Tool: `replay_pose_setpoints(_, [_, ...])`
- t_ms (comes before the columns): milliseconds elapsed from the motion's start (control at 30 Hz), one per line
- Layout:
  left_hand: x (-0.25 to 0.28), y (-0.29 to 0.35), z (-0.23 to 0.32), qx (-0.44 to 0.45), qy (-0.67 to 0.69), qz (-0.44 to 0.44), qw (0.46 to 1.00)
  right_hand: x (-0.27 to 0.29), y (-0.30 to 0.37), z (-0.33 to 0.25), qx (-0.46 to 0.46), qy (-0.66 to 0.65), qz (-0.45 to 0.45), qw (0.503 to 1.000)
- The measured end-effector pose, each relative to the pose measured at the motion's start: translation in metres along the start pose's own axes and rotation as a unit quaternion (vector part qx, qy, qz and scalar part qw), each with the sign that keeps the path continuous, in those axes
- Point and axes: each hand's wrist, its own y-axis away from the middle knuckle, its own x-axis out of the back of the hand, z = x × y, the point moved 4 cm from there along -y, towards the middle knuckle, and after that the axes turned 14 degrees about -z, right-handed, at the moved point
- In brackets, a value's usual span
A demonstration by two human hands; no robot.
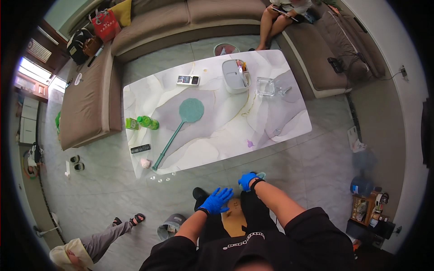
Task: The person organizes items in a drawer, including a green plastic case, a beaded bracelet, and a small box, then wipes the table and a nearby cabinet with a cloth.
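The left hand [218, 201], in a blue glove, is positioned over the left thigh with the palm down; its fingers are extended and spread, and it has hold of nothing. The right hand [247, 181], also gloved, is located at the right knee with its fingers bent; whether they are closed on anything cannot be told. A pale blue-green item [261, 175] adjoins the right hand on its far side, near the table edge; it is too small to identify, and contact cannot be confirmed. A tan seat surface [233, 221] is visible between the thighs. The marble-patterned table [275, 122] stands ahead of both hands. On it, a green fly swatter [191, 110] lies diagonally, handle toward the near left corner, beside a black remote control [140, 148].
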Motion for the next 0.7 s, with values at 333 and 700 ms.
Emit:
replay_pose_setpoints(333, [0.033, 0.074, 0.065, -0.009, -0.001, 0.028, 1.0, -0.098, 0.1, -0.045, 0.02, 0.031, -0.045, 0.998])
replay_pose_setpoints(700, [0.056, 0.142, 0.1, 0.065, -0.046, 0.066, 0.995, -0.101, 0.159, -0.022, -0.055, -0.041, 0.08, 0.994])
